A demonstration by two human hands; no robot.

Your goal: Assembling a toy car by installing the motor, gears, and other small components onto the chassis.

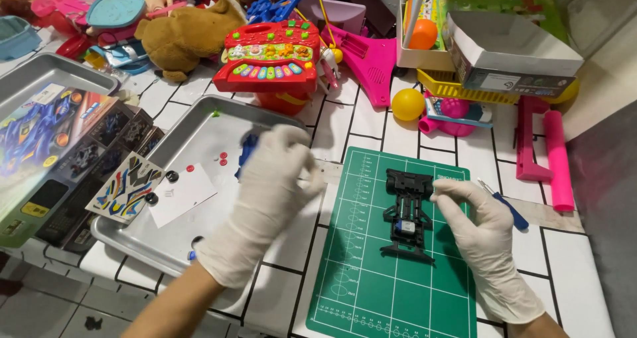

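A black toy car chassis (pixel 406 213) lies on a green cutting mat (pixel 371 278). My right hand (pixel 481 232), in a white glove, pinches the chassis at its right edge. Gloved as well, my left hand (pixel 265 198) hovers over a metal tray (pixel 199 122), its fingers spread beside a blue plastic part (pixel 247 149); the hand is motion-blurred and seems empty. On the tray lie a white paper sheet (pixel 180 193), small red and black parts (pixel 174 174) and a sticker sheet (pixel 126 186).
A model-kit box (pixel 46 155) rests in a second tray at the left. Along the back lie toys: a red toy keyboard (pixel 271 58), a brown plush (pixel 182 36), a yellow ball (pixel 407 103) and a pink guitar (pixel 368 62). A blue-handled tool (pixel 504 204) lies right of the mat.
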